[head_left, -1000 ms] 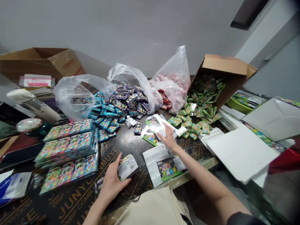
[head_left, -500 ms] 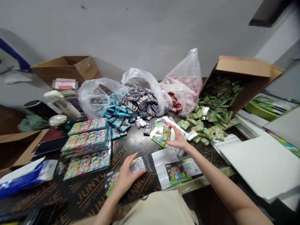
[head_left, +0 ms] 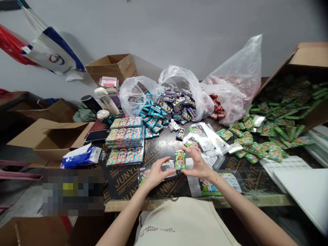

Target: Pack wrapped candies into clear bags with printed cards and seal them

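Right grip (head_left: 197,164): pinching the green packet (head_left: 180,160) between thumb and fingers.
Left grip (head_left: 155,173): thumb and fingers spread around a white label (head_left: 169,166); I can't tell whether it holds anything.
Green packet: I've seen it carried from over the white sheets (head_left: 208,140) to between both grips, above the counter (head_left: 156,147).
Handwork: I judge both grips can now reach it.
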A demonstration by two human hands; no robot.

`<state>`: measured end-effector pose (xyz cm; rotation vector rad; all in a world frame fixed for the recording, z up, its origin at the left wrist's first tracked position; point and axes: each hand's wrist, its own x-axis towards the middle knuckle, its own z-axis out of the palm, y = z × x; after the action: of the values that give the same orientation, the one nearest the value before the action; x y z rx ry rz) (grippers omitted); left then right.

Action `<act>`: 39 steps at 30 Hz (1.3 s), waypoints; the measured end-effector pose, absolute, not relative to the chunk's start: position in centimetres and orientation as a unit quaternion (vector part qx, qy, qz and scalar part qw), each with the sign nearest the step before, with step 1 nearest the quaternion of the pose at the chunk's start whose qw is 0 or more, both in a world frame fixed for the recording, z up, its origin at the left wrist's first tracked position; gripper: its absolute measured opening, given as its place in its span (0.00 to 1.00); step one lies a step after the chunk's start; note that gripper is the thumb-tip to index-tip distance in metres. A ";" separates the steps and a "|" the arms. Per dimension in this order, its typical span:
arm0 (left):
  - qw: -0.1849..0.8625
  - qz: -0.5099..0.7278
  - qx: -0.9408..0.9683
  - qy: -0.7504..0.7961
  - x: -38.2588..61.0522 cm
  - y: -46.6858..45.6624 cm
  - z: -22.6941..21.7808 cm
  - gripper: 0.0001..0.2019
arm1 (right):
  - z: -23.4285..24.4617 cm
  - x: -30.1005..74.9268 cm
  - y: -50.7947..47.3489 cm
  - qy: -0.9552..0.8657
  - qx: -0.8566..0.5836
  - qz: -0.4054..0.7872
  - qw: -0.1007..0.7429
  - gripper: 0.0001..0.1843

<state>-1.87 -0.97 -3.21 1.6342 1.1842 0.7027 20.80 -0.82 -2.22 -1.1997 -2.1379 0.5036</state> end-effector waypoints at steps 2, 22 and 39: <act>0.348 0.226 0.766 0.491 -3.2 -1.1 -4.1 0.45 | -3.3 21.2 -0.7 -0.809 -0.485 0.152 0.294 0.45; 0.361 0.447 0.591 0.566 -1.2 -0.6 -3.6 0.34 | -3.0 15.5 -0.4 -0.461 -0.445 0.534 0.552 0.39; 0.740 0.478 0.158 0.447 1.6 0.5 -0.9 0.07 | -0.3 15.0 -0.3 -0.161 -0.407 0.678 0.591 0.24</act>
<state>1.57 0.46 -0.94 0.3456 0.9797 1.0490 15.00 -0.29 -0.32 -0.9482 -0.3743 1.5766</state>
